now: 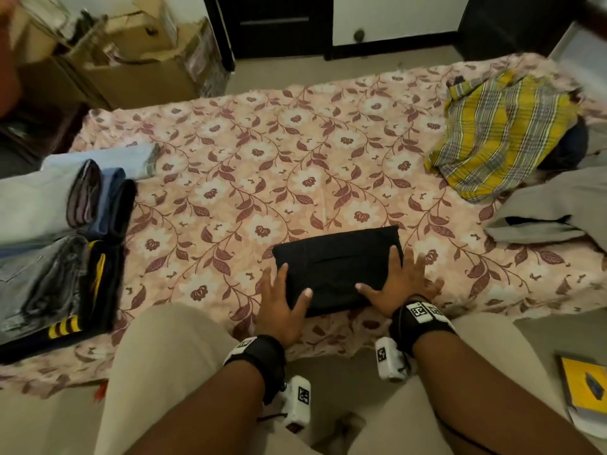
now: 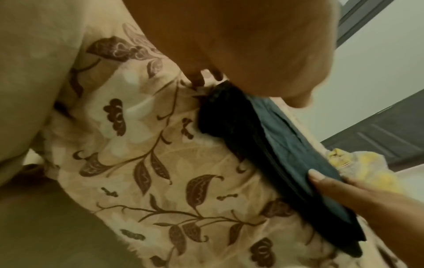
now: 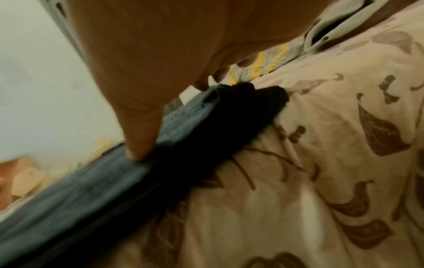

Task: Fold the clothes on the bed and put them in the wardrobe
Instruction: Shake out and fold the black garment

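A folded black garment (image 1: 335, 267) lies near the front edge of the bed, on the floral sheet (image 1: 262, 159). My left hand (image 1: 282, 300) lies flat with spread fingers on the garment's left end, thumb on top. My right hand (image 1: 399, 284) lies flat on its right end. The left wrist view shows the black garment (image 2: 270, 163) edge-on with the right hand's thumb (image 2: 344, 190) on it. In the right wrist view my thumb presses the garment (image 3: 137, 181). A yellow plaid cloth (image 1: 499, 133) and a grey garment (image 1: 558, 205) lie unfolded at the right.
Stacks of folded clothes (image 1: 65, 241) sit on the bed's left end. Cardboard boxes (image 1: 138, 54) stand on the floor beyond the bed. A dark door (image 1: 279, 24) is at the back. A yellow book (image 1: 584, 395) lies on the floor at the right. My knees are at the bed's front edge.
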A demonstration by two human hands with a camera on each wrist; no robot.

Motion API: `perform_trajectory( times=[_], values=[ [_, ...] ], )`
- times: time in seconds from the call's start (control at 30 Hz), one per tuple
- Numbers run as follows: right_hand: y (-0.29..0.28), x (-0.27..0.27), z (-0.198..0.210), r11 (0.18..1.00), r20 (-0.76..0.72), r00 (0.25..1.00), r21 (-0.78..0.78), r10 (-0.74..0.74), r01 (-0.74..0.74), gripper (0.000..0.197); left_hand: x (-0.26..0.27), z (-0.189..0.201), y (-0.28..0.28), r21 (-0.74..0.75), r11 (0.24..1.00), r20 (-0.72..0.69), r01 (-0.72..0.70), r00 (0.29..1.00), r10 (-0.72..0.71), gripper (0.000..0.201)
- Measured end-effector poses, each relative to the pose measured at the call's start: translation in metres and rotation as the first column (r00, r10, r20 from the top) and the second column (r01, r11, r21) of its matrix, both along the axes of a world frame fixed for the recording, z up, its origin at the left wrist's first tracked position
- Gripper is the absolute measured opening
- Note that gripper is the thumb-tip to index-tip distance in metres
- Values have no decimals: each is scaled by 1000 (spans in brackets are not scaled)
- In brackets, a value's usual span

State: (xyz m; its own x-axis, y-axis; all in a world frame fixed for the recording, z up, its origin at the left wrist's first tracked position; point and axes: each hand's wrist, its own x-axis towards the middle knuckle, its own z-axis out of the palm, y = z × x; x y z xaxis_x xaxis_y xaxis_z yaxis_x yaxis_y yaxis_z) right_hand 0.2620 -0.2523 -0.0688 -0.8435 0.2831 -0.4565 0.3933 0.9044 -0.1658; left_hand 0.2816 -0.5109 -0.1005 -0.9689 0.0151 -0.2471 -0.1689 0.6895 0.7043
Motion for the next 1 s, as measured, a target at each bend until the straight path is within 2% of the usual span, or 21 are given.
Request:
perform_trajectory(
  times=[0.07, 0.13, 0.2, 0.27, 0.3, 0.37, 0.43, 0.5, 0.57, 0.6, 0.67, 0.73, 0.77, 0.8, 0.83, 0.9, 0.93, 0.97, 1.0],
  values=[
    [-11, 5, 14, 1000, -71, 997, 4, -10, 10, 104, -2, 1, -4, 136, 963, 75, -233, 972, 224, 71],
    [-25, 13, 21, 999, -117, 992, -13, 41, -43, 96, -5, 0, -9, 184, 908, 273, -377, 907, 322, 56],
    [-42, 24, 21, 995, -100, 991, -47, 86, -91, 93, -10, 6, -14, 188, 916, 366, -355, 891, 270, 43],
    [-57, 34, 21, 985, -71, 985, -51, 160, -164, 92, -14, 18, -15, 208, 929, 433, -307, 880, 194, 44],
    [-62, 39, 21, 977, -63, 977, -40, 206, -209, 93, -15, 24, -15, 249, 906, 473, -341, 860, 194, 45],
    [-70, 46, 22, 959, -51, 958, -12, 283, -284, 97, -13, 36, -13, 361, 817, 551, -450, 810, 203, 43],
    [-74, 52, 24, 948, -64, 946, 4, 317, -318, 103, -8, 52, -6, 457, 735, 594, -500, 787, 165, 36],
    [-74, 54, 28, 955, -154, 943, 19, 294, -295, 107, -3, 72, 3, 552, 646, 617, -527, 779, 108, 28],
    [-74, 51, 35, 961, -271, 925, 7, 267, -276, 103, 2, 96, 10, 643, 574, 581, -507, 811, 65, 20],
    [-74, 48, 39, 963, -313, 918, -33, 243, -266, 95, 3, 108, 13, 671, 572, 539, -472, 840, 62, 17],
    [-74, 42, 52, 958, -417, 901, -191, 118, -214, 67, 6, 127, 14, 703, 630, 392, -329, 919, 42, 23],
    [-75, 40, 64, 907, -534, 837, -401, -118, -128, 30, 6, 142, 11, 720, 686, 188, -107, 981, -44, 32],
    [-75, 38, 70, 841, -558, 788, -532, -262, -97, 15, 6, 145, 9, 704, 710, 62, 20, 994, -90, 33],
    [-75, 37, 75, 735, -539, 737, -672, -407, -86, 8, 5, 145, 7, 647, 751, -75, 136, 991, -114, 31],
    [-76, 35, 83, 590, -463, 692, -805, -554, -65, 8, 4, 142, 6, 536, 815, -226, 220, 968, -112, 30],
    [-78, 31, 94, 209, -159, 623, -978, -766, 8, 12, 2, 134, 5, 221, 940, -505, 258, 856, -116, 37],
    [-78, 27, 93, 30, -3, 592, -999, -806, 35, 20, 0, 128, 6, 94, 966, -574, 240, 806, -144, 43],
    [-80, 25, 88, -110, 128, 563, -992, -817, 66, 30, -2, 121, 7, -1, 974, -595, 228, 783, -184, 48],
    [-82, 24, 80, -211, 236, 538, -971, -809, 108, 38, -5, 111, 9, -87, 971, -582, 222, 780, -230, 52]
  ],
)
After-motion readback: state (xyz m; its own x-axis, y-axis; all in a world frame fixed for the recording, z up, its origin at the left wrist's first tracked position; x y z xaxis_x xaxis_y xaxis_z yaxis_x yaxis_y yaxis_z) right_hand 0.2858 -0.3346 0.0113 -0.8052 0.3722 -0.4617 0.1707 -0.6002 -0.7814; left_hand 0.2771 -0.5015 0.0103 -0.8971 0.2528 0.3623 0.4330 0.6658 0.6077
